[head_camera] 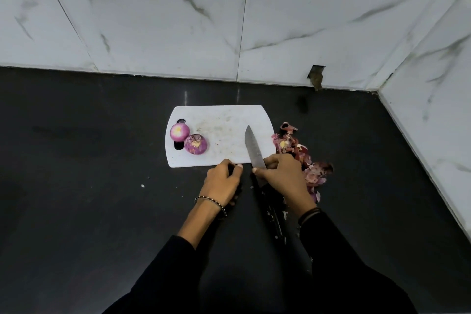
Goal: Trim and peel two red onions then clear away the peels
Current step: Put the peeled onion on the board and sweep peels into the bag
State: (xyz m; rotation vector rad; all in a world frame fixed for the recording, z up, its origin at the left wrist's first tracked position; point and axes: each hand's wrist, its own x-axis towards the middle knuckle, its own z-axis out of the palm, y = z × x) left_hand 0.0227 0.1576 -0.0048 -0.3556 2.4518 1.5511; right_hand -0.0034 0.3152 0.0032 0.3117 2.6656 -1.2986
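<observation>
Two peeled red onions lie at the left end of the white cutting board: one onion by the handle slot, the other onion just right of it. A knife lies with its blade on the board's right part and its dark handle running back over the counter. My right hand covers the base of the blade, with thumb and curled fingers around it. My left hand sits at the board's front edge with its fingers curled under; nothing shows in it. A pile of onion peels lies right of the board.
The black counter stretches wide to the left and in front. White marble-look tiled walls close off the back and right side. Small peel scraps lie on the counter near my right forearm.
</observation>
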